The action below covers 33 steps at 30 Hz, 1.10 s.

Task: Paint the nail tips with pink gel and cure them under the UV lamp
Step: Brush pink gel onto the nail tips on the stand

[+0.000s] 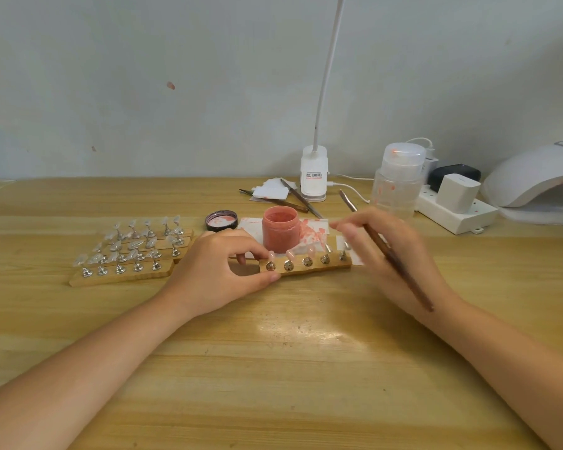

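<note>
Nail tips pink-coated, on wooden strip pinched by left hand; right hand grips brush.

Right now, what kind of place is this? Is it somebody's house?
Probably a home nail-art desk, though I can't be sure. Wooden racks hold rows of nail tips, an open jar of pink gel stands in the middle, and a white UV lamp sits at the right by the wall.

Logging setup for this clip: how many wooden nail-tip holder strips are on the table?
5. One wooden strip with metal stands sits in front of the pink gel jar, gripped by the left hand. Four more lie stacked side by side at left; others may be hidden.
</note>
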### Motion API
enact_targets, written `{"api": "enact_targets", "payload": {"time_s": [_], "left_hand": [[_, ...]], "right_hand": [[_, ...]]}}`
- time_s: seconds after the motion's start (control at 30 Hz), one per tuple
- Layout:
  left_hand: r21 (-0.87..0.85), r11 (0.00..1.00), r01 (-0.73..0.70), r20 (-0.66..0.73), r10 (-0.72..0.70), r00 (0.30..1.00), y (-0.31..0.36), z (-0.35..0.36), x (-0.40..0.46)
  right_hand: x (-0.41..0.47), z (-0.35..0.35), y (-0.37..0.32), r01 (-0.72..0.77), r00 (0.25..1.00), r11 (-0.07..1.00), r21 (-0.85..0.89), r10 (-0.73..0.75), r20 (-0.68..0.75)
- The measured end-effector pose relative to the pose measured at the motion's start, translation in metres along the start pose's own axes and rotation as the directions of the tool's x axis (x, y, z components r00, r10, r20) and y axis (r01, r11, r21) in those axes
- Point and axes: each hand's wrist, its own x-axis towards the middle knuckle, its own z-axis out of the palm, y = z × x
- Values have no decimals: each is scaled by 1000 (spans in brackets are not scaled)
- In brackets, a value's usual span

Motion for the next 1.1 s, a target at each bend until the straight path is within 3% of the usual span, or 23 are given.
{"api": "enact_targets", "payload": {"time_s": [0.13, 0.3, 0.6, 0.9, 1.1], "left_hand": [[-1, 1000, 1, 6, -1, 1000, 1, -1, 0], [12, 1000, 15, 17, -15, 1000, 2, -1, 0], [16, 999, 34, 24, -34, 999, 0, -1, 0], [-2, 994, 108, 22, -108, 994, 0, 1, 1], [46, 989, 141, 34, -143, 989, 2, 1, 0]], "right_hand": [[1, 3, 6, 34, 992, 993, -110, -20, 127], [2, 5, 7, 31, 982, 997, -67, -18, 186], [0, 6, 11, 48, 985, 999, 11, -49, 168], [-2, 6, 12, 138, 981, 989, -51, -129, 143], [-6, 7, 3, 119, 992, 993, 26, -120, 43]]}}
